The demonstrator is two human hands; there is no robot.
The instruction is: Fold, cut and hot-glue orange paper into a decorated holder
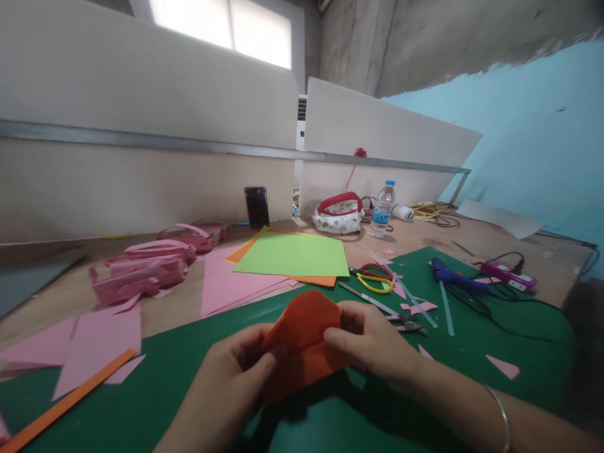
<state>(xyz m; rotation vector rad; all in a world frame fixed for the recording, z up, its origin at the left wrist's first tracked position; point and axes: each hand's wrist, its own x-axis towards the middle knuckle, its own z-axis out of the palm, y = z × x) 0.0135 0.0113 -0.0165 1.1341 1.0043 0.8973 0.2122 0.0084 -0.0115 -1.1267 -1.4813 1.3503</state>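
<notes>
The left hand (238,371) comes up from the bottom edge, its forearm slanting to the right, and pinches the left side of a folded orange paper (304,324) with the thumb in front and the fingers curled behind. The right hand (365,336) reaches in from the lower right with its forearm nearly level and a bangle (501,412) round it; its thumb lies flat on the paper's near face, pointing left, while the bent fingers grip the right edge. Both hands are closed narrowly on the paper, which is held tilted over a green mat (189,365) near the person.

Just beyond the right hand lie scissors with yellow handles (374,289), a red handle touching or close by, and pink scraps. Farther right on the mat are a clear stick (446,309), a blue glue gun (457,278) and a purple device (509,275) with a black cord. Past the paper, a lime sheet (292,253) overlaps orange and pink sheets. An orange strip (70,399) crosses the mat at left, near pink paper constructions (146,274). At the back of the worktop (410,245) stand a phone (257,207), a pouch (337,220) and a bottle (381,212).
</notes>
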